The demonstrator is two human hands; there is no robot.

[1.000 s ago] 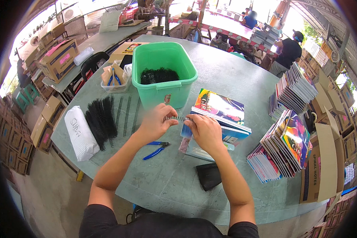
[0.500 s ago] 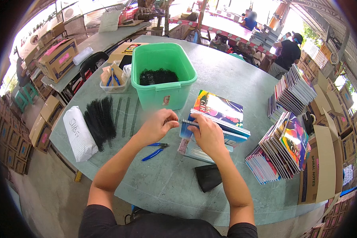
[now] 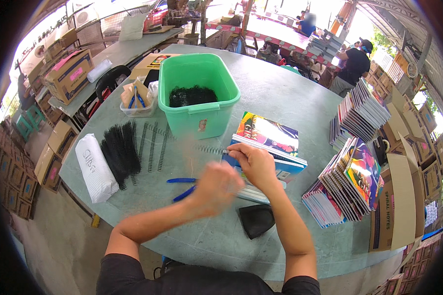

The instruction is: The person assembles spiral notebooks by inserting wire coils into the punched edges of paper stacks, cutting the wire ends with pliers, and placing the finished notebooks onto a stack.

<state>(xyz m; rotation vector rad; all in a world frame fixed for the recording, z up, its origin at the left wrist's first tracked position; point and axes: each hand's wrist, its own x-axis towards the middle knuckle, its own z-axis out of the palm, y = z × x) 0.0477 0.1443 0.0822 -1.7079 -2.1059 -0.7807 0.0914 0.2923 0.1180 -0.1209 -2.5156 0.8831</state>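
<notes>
My right hand (image 3: 253,166) is closed, its fingertips pinching a dark wire spiral coil (image 3: 210,149) at the left corner of a blue-covered notebook (image 3: 291,168). From those fingertips the coil's loose length sticks out to the left. My left hand (image 3: 216,189) is smeared by motion below the coil, and its fingers cannot be made out. Beside it lie blue-handled cutting pliers (image 3: 183,194), partly hidden. Behind the blue notebook is another with a colourful cover (image 3: 273,132). More notebooks lie underneath, largely covered by my right hand and arm.
A green tub (image 3: 202,118) holds a dark mass of coils. Loose black coils (image 3: 120,155) lie beside a white wrapped roll (image 3: 96,169). Bound notebooks (image 3: 347,182) are stacked at right, near an open carton (image 3: 396,209). A black pouch-like piece (image 3: 257,221) lies in front.
My left hand has swung down and toward me, from beside the coil to below it. More of the coil now shows left of the notebook, and my right fingers have shifted toward the notebook's left corner.
</notes>
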